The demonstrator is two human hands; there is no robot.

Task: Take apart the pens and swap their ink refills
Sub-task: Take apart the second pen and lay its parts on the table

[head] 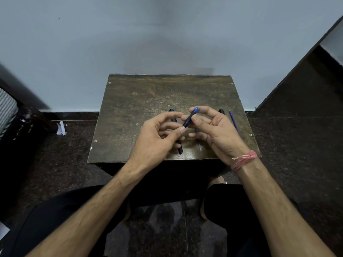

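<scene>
Pen barrel (189, 118), light, stiff and likely slick, pointed toward one o'clock, pinched at its ends by left hand (157, 138) and right hand (213, 127).

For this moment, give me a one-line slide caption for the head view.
Both hands, left and right, hold a blue pen above a small worn table with loose pen parts.

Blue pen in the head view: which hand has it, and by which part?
Both. The left hand pinches the blue pen at its lower dark end; the right hand pinches it near the middle.
</scene>
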